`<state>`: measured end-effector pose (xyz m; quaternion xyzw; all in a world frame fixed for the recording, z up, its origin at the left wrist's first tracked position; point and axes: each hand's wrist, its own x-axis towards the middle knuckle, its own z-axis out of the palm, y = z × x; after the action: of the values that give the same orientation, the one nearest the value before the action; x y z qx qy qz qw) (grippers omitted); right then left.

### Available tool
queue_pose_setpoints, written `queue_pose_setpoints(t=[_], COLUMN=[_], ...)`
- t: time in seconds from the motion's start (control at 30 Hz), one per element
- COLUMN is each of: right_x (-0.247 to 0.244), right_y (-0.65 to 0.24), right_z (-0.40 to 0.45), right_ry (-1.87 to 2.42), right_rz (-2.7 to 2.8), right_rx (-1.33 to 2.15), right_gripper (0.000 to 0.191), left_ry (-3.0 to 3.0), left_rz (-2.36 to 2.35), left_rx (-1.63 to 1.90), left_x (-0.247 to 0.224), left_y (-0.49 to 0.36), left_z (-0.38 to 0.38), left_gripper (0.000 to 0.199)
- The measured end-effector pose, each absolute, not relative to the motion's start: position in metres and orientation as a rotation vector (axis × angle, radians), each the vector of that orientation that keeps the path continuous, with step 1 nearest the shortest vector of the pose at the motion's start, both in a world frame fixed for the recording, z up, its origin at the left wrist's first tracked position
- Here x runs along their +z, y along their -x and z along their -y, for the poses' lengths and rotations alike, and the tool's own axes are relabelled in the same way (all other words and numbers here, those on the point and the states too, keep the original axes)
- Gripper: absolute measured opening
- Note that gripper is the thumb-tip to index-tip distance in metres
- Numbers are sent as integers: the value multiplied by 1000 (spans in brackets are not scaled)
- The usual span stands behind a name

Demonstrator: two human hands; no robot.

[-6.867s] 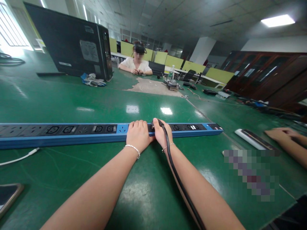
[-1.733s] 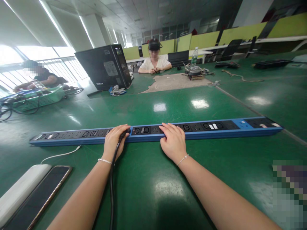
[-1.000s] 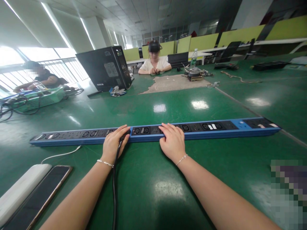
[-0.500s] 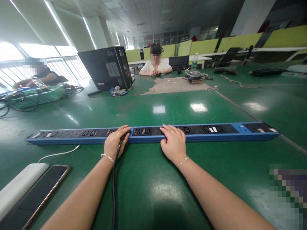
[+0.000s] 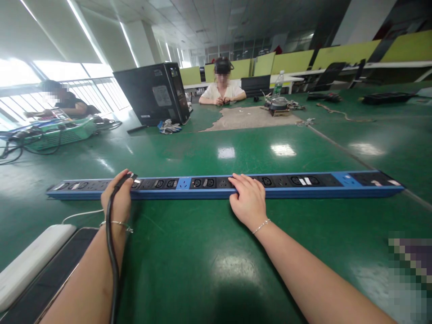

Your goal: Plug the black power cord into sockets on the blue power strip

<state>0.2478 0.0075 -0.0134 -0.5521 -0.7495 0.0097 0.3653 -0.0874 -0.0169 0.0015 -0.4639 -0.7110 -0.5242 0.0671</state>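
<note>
A long blue power strip [image 5: 209,195] with black socket panels lies across the green table in front of me. Toward its left part, my left hand [image 5: 116,195] is closed around the plug [image 5: 133,176] of a black power cord [image 5: 112,252]. The plug is just over the sockets; fingers partly hide it, and I cannot tell whether it touches them. From there the cord runs down along my forearm. My right hand [image 5: 249,198] grips the strip right of its middle, fingers over the top and thumb at the near side.
A white power bank [image 5: 37,263] and a dark phone [image 5: 50,281] lie at lower left. Behind stand a black computer case [image 5: 151,94], gloves [image 5: 169,127], a green basket [image 5: 64,135] with cables and a bottle [image 5: 278,84]. Two people sit beyond.
My left hand has moved left along the strip with the plug, uncovering the blue socket near the middle. My right hand keeps its place on the strip.
</note>
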Motion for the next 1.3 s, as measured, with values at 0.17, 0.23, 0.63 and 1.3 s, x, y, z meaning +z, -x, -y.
queue_pose_setpoints(t=[0.17,0.23,0.63,1.3], right_x=[-14,-14,-15,-15], right_y=[-248,-248,-248,-248], right_z=[-8,-8,-8,-8], right_ry=[1417,1412,1420,1417], right_rz=[1925,1927,1922,1937], right_rx=[26,28,18,12], right_gripper=[43,44,44,42], left_ry=[1512,1530,1548,1591], left_rz=[2303,2347,2301,2316], left_rx=[-1473,-1391,-1273,-1287], left_x=[13,15,9,7], left_y=[77,76,84,87], left_z=[19,19,17,20], left_gripper=[35,35,33,36])
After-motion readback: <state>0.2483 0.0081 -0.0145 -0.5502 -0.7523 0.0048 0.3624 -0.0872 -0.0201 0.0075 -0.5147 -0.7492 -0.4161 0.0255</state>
